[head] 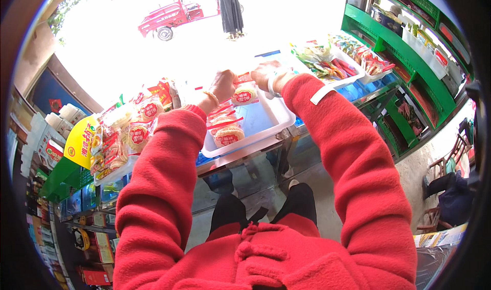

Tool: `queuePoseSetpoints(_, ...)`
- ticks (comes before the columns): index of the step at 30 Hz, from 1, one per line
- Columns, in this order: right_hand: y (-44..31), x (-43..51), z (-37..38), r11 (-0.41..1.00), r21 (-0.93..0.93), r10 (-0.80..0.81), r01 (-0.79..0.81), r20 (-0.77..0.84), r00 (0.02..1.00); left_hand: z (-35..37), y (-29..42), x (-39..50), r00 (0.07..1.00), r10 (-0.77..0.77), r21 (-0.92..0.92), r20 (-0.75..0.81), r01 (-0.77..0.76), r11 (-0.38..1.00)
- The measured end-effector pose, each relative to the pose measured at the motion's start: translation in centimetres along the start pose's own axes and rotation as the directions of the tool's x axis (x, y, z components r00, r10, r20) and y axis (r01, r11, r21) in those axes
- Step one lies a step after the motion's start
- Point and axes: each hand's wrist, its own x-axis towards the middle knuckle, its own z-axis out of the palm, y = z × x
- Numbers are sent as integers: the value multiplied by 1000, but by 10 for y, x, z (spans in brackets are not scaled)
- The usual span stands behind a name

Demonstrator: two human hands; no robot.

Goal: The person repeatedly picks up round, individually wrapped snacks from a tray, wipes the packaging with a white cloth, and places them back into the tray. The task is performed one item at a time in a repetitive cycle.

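Note:
My left hand and my right hand are raised over a white plastic tray. Between them is a clear packet of round crackers with red print, its red top edge reaching from one hand to the other. The fingers of both hands are closed at that edge. In the left part of the tray, more packets of round crackers stand in a row. Strong light washes out part of my right hand. Left of my left hand lies a heap of similar snack packets in another white tray.
Trays of mixed packets stand on the right of the glass counter. Green shelving rises at the right. A yellow sign is at the left. A red cargo tricycle stands outside. A seated person is at far right.

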Motion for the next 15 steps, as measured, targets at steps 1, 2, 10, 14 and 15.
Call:
queuePoseSetpoints(1, 1, 1, 2, 1000, 11, -1, 1, -21, 1000, 1, 1, 0, 1000, -18, 8, 2, 18, 1000)
queuePoseSetpoints(2, 1, 3, 4, 1000, 13, 6, -6, 2, 1000, 2, 1, -2, 999, -36, 16, 5, 36, 999)
queuePoseSetpoints(10, -2, 7, 6, 1000, 6, 14, -13, -39, 999, 10, -10, 2, 999, -42, 48, 4, 41, 998)
queuePoseSetpoints(14, 8, 3, 4, 992, 96, 88, -86, -14, 996, 15, -12, 2, 999, -48, 65, -22, 50, 997)
queuePoseSetpoints(15, 14, 3, 7, 989, 98, 115, -111, -40, 993, 16, -12, 3, 998, -45, 69, -34, 48, 996)
